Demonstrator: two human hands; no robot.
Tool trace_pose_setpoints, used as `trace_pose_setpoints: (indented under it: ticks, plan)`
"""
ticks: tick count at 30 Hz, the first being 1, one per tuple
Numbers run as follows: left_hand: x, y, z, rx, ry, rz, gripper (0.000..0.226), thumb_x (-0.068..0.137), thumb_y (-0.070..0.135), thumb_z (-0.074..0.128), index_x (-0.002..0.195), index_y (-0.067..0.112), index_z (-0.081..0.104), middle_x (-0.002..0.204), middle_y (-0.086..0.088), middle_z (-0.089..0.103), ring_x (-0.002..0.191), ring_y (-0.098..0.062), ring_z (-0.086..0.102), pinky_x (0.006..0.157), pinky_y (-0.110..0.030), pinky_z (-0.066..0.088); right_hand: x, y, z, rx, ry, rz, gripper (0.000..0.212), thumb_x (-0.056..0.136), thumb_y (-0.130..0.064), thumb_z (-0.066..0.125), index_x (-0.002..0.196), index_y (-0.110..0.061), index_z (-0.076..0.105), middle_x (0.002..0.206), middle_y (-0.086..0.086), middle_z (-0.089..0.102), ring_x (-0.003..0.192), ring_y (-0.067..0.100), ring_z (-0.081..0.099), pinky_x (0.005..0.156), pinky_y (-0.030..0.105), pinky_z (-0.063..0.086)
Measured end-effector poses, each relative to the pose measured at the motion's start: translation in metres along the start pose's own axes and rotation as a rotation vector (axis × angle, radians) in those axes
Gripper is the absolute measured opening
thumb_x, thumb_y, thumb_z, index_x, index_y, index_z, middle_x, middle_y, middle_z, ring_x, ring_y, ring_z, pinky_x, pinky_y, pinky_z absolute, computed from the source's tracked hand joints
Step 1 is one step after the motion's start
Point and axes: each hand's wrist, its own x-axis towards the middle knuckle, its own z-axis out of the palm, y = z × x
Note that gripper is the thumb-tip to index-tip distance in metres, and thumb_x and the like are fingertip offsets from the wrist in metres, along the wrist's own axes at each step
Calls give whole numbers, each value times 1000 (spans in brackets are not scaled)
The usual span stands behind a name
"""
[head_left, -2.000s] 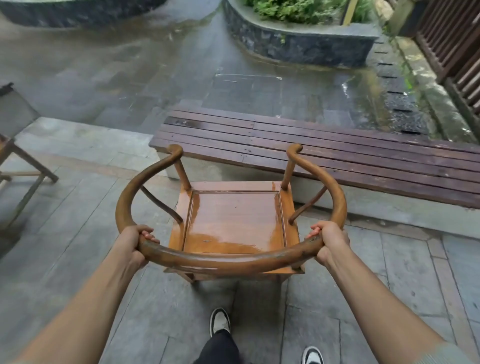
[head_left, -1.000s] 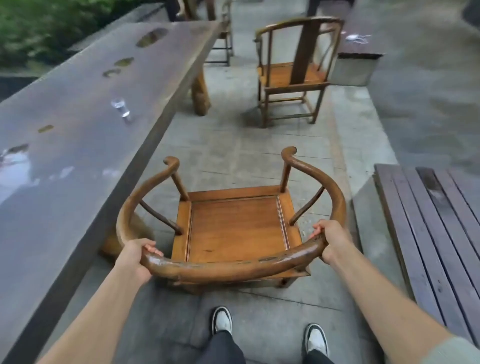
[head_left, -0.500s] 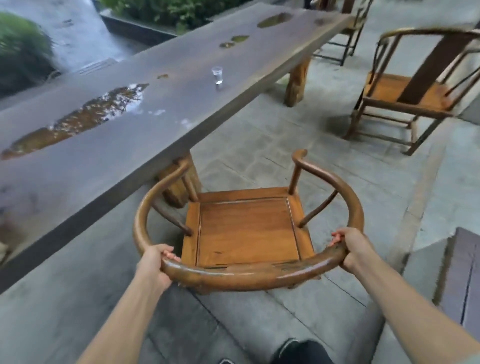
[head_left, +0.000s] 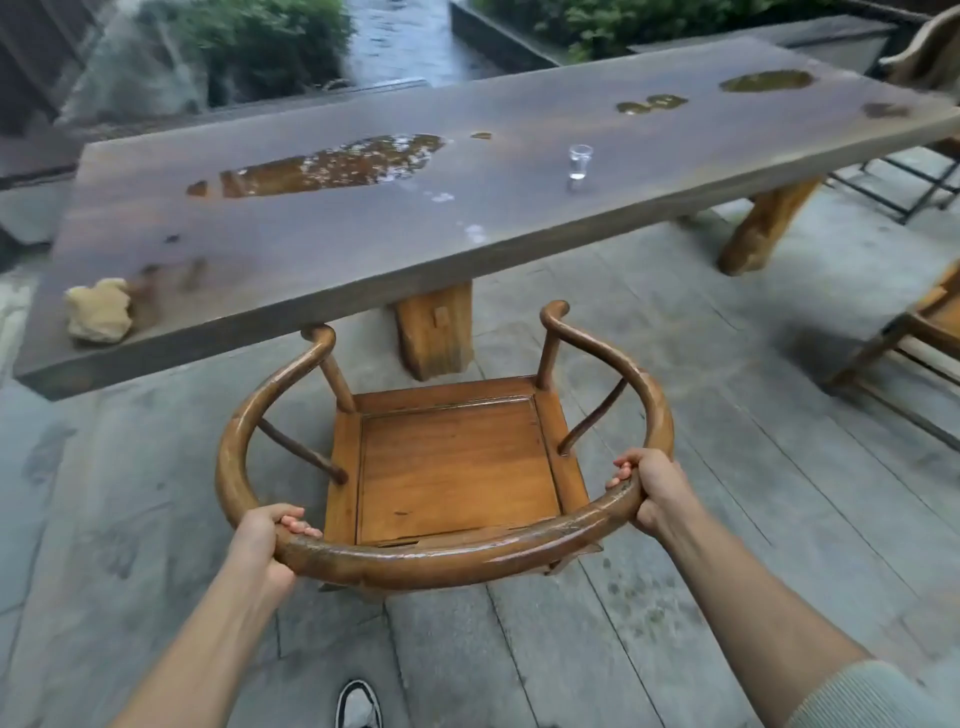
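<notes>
My left hand (head_left: 262, 540) and my right hand (head_left: 657, 488) each curl tight round the curved top rail of the round-backed brown wooden armchair (head_left: 457, 467), 1 at each side. The chair is right in front of me, its open front facing the long grey wooden worktop (head_left: 363, 234), where 1 small clear glass (head_left: 579, 162) stands upright

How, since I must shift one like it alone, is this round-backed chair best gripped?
By the curved top rail, from behind the chair, one hand either side of the back's middle, as the left hand and right hand hold it. The rail is a round bar a hand can wrap; spaced hands likely keep it balanced.
</notes>
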Motion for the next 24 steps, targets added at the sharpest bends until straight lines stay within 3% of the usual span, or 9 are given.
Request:
trace_pose_setpoints:
  ticks: [3, 7, 12, 18, 24]
  plan:
    - [-4, -9, -4, -110, 58, -1, 30, 82, -2, 45, 71, 22, 32, 40, 8, 36, 31, -4, 37, 56, -24, 35, 25, -16, 26, -73, -62, 22, 35, 78, 12, 52, 93, -17, 39, 57, 5, 38, 42, 16, 38, 40, 27, 42]
    - [9, -7, 6, -214, 143, 41, 25, 74, -4, 46, 72, 18, 36, 38, 7, 35, 27, -6, 36, 41, -19, 41, 56, -40, 76, -180, -170, 28, 25, 77, 11, 51, 76, -12, 42, 54, 6, 38, 41, 20, 40, 42, 29, 43]
    - [10, -11, 28, -266, 170, 63, 34, 74, -3, 43, 68, 26, 26, 37, 7, 32, 27, -7, 33, 40, -17, 36, 82, -65, 102, -260, -162, 88, 26, 79, 11, 49, 84, -14, 42, 55, 6, 37, 41, 17, 37, 38, 27, 42]
    - [2, -6, 39, -267, 234, 41, 31, 82, -4, 38, 70, 23, 29, 34, 8, 29, 25, -5, 30, 42, -14, 38, 86, -69, 101, -243, -203, 109, 28, 79, 10, 51, 83, -15, 41, 55, 4, 39, 43, 17, 40, 42, 28, 43]
    - [-8, 0, 37, -215, 257, 67, 33, 85, -4, 37, 67, 22, 29, 33, 8, 29, 25, -4, 32, 42, -14, 37, 86, -58, 97, -179, -225, 54, 37, 80, 11, 53, 107, -13, 42, 56, 6, 42, 46, 19, 44, 44, 29, 47]
